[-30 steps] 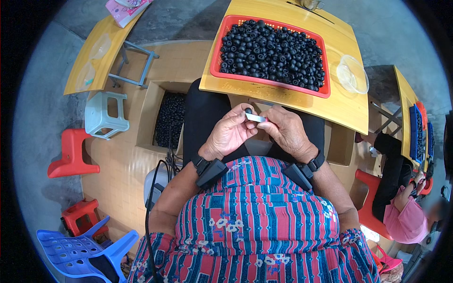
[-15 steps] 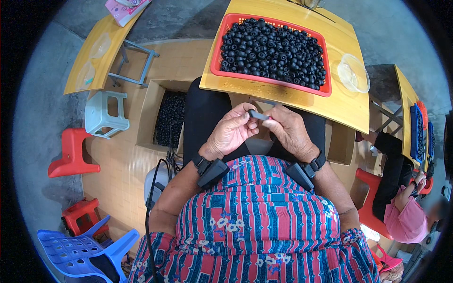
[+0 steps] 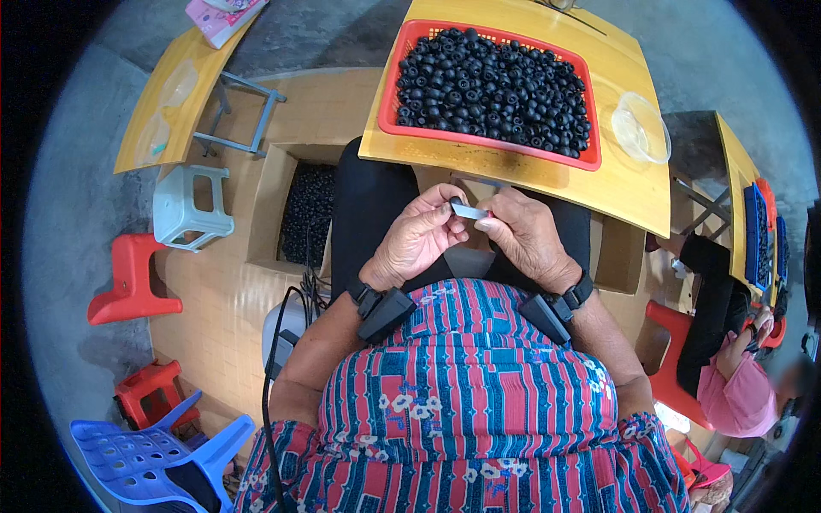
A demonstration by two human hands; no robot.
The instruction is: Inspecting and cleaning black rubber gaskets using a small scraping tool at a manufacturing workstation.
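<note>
Above my lap, just short of the table edge, my two hands meet. Pinched in the fingertips of my left hand (image 3: 409,242) is a small black round part (image 3: 455,203), mostly hidden by the fingers. My right hand (image 3: 528,239) grips a short knife, its handle hidden in the fist. The flat grey blade (image 3: 470,211) points left and touches or nearly touches the part. Beyond the hands, a red plastic basket (image 3: 390,90) on the yellow table (image 3: 513,173) is heaped with black round parts (image 3: 492,90), many showing a hole.
A clear plastic tub (image 3: 641,128) stands right of the basket. On the floor at left, a cardboard box (image 3: 267,205) holds more black parts. Stools and a blue chair (image 3: 128,453) stand further left. A co-worker in pink (image 3: 735,393) sits at right. A black cable (image 3: 268,410) runs beside my left arm.
The blade has tilted slightly, its flat face now brighter. Both hands keep nearly the same place and grip. The whole view has shifted a little.
</note>
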